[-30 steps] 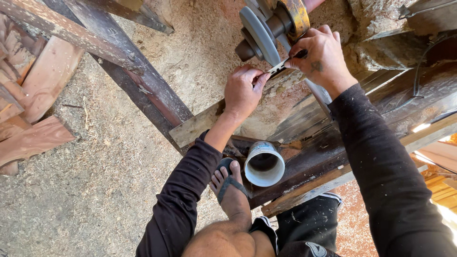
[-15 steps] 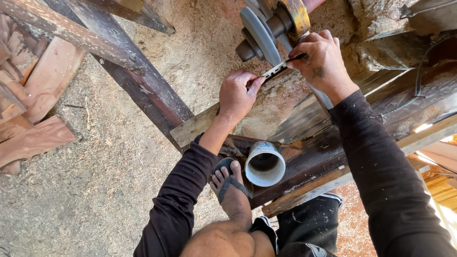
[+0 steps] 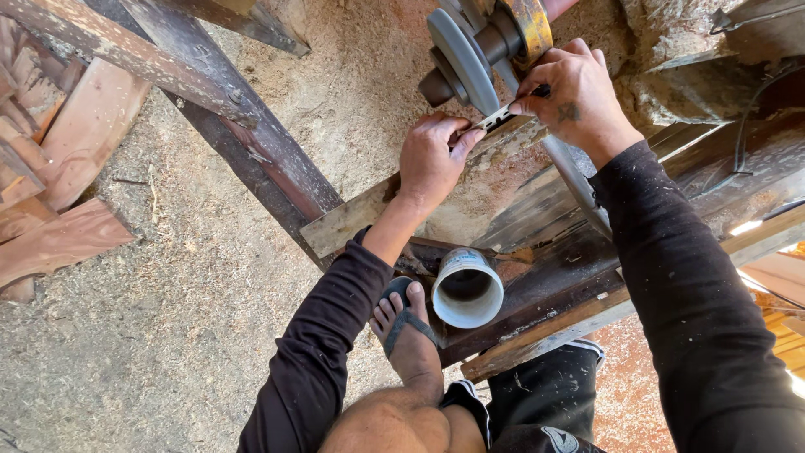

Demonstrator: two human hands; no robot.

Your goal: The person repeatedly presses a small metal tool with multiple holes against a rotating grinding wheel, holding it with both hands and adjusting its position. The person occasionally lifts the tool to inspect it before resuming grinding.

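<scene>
Up at the far side of the scene, both hands meet on a thin metal strip (image 3: 501, 117) that runs slantwise between them. The right hand (image 3: 577, 99) pinches the strip's upper right end between thumb and curled fingers, close against the machine. The left hand (image 3: 432, 159) has its fingers folded down and its thumb and forefinger closed on the strip's lower left end. Whether the strip is a small file or a blade is hard to say, since most of it is covered by the fingers. It lies just beside the rim of a grey grinding wheel (image 3: 459, 57), which sits on a dark hub next to a yellow metal part (image 3: 527, 25).

Below the hands a long sawdust-covered plank (image 3: 360, 220) crosses from left to right. Nearer the person, a white pipe section (image 3: 467, 288) lies with its open mouth turned up, resting on dark boards. Just left of it the person's foot in a dark sandal (image 3: 405, 329) stands on the same boards. Dark timber beams (image 3: 235, 117) slant across the far left, and reddish wood offcuts (image 3: 59, 239) lie on the sawdust floor (image 3: 168, 352) at the left.
</scene>
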